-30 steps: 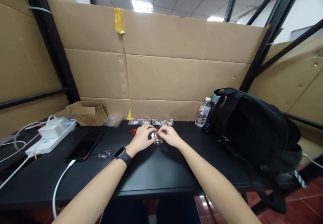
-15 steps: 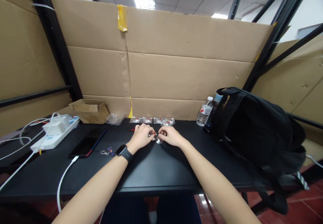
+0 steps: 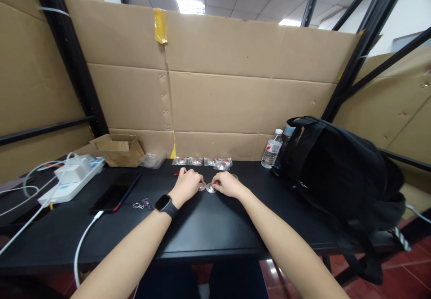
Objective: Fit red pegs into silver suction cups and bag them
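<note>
Two small round silver discs sit side by side low over the black table, each partly covered by my fingers. My left hand [image 3: 188, 183], wearing a black watch [image 3: 165, 204], pinches the top of the left disc [image 3: 202, 186]. At the right disc [image 3: 210, 188], a bit of red shows under the closed fingertips of my right hand [image 3: 227, 184]. A small gap parts the two discs. Just behind my left hand lies a small red piece [image 3: 177, 173]. Another round edge [image 3: 235, 176] peeks out behind my right hand, mostly hidden.
Several clear packets [image 3: 195, 161] of silver discs line the cardboard wall [image 3: 215, 106]. Left are a phone [image 3: 116, 192], keyring [image 3: 143, 204], power strip [image 3: 72, 186], brown paper box [image 3: 123, 151] and plastic bag [image 3: 153, 160]. Right stand a water bottle [image 3: 272, 150] and black backpack [image 3: 343, 178].
The left disc, held tilted close to the right one before, now sits lower and flatter beside it. My hands have moved slightly apart.
</note>
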Demonstrator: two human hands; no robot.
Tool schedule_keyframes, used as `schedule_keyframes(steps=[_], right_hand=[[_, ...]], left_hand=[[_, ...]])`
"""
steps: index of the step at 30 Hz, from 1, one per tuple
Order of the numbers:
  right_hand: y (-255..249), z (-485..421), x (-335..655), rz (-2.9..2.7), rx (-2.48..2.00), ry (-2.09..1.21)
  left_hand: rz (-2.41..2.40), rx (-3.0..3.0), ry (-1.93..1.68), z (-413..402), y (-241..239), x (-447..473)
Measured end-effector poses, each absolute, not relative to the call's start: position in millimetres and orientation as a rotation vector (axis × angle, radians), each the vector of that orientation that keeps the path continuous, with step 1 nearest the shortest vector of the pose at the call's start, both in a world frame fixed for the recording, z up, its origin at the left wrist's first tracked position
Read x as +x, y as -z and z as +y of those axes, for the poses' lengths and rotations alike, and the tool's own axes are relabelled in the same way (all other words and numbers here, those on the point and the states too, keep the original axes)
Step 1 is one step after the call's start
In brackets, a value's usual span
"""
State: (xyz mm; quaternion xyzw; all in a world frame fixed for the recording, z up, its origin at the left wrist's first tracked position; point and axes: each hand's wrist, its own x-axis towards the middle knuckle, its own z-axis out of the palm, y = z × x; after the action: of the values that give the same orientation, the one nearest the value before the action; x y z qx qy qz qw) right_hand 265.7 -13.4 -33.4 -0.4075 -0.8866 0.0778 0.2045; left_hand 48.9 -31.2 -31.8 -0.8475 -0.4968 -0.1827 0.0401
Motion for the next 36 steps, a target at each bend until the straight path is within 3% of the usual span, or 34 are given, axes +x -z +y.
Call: schedule_keyframes(steps=[12,20,24,30,36], right_hand=[[27,-8,265,-1.954,-1.084,-0.448],[31,-12,252,-1.835,-0.954,-0.789],[38,-11,252,-1.810,-0.939,-1.033],[43,-7,265,-2.239,-0.988,-0.662],[44,-6,266,-2.200,-0.931,-0.737]], left_hand=[[-1.938,-2.531,1.123,-28,21,44],[-1.730,-2.690,1.548,-22,28,48],[-1.777,-2.734,1.435,-21,31,49],[-1.889,-2.757,1.036,-22,37,48],[-1.952,-2.720,1.072,-19,41,49]])
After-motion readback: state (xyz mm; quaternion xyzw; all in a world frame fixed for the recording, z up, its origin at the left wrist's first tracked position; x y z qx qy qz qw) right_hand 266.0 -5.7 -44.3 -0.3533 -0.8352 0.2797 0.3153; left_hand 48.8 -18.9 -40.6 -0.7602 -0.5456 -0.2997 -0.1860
